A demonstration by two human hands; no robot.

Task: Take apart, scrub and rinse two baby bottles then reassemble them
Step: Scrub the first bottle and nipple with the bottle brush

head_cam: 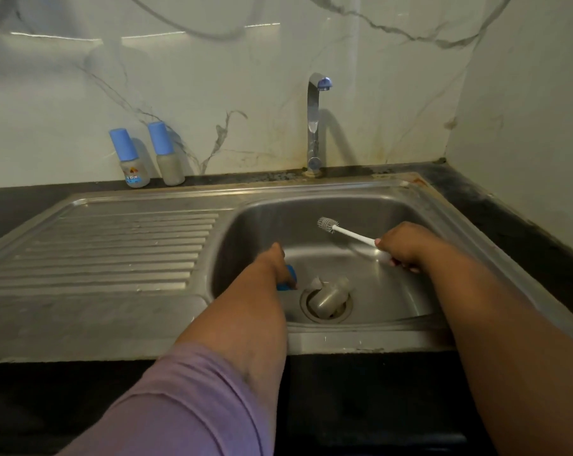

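Your right hand (407, 246) grips the brush (347, 232) by its handle; long axis runs lower right to upper left, bristles toward upper left. Your left hand (278, 264) reaches into the sink (393, 205) onto a blue cap (286, 279); grip unclear. Open bottle (331, 296) lies on the drain, mouth toward upper right. Two capped bottles (147, 156) stand upright, upper left.

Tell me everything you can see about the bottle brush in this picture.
The bottle brush is white and looks plastic: a thin straight handle ending in a small round head of pale bristles. The right hand grips the handle's lower end, fingers curled round it. The brush is held above the sink basin, tilted, with its head pointing up and left, toward the back wall of the basin. The head touches nothing. Whether it is wet cannot be told.
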